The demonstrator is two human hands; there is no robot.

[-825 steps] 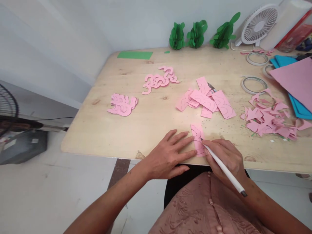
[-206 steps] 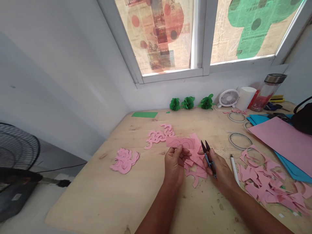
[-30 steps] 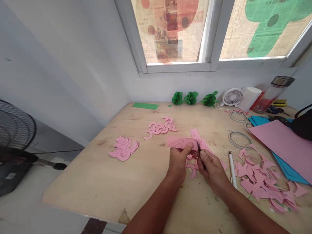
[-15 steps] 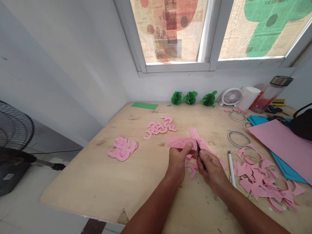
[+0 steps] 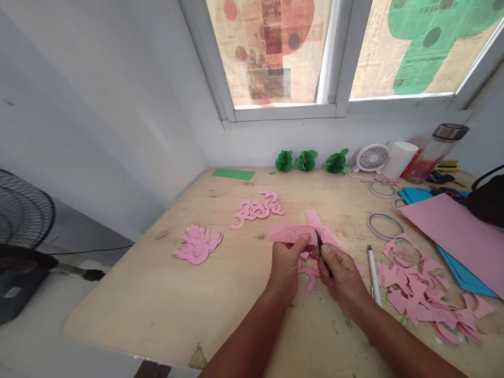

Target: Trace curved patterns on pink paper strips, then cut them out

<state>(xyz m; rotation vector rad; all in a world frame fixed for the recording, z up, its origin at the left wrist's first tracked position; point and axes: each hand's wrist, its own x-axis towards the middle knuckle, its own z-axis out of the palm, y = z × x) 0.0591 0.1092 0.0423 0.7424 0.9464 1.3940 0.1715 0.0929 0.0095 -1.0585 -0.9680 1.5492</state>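
My left hand (image 5: 286, 265) pinches a strip of pink paper (image 5: 289, 232) marked with curved drawn lines. Dark scissors (image 5: 319, 242) are in my right hand (image 5: 342, 273), their blades at the right end of the strip; the handles are mostly hidden by my fingers. Loose pink offcuts lie beneath and behind both hands, among them a curved pink piece (image 5: 310, 282). To the left rest a stack of curly pink cutouts (image 5: 198, 244) and a spread pile of wavy pink cutouts (image 5: 258, 209).
Right of my hands are a white pen (image 5: 375, 275), a heap of pink scraps (image 5: 429, 296), tape rings (image 5: 385, 226) and pink sheets (image 5: 452, 231) over blue ones. Along the wall stand green paper ornaments (image 5: 306, 160), a small white fan (image 5: 372, 157) and a glass bottle (image 5: 437, 152).
The view has shifted slightly, so everything on the table sits a little lower. The scissors stay at the right end of the pink strip, with both hands nearly in place.
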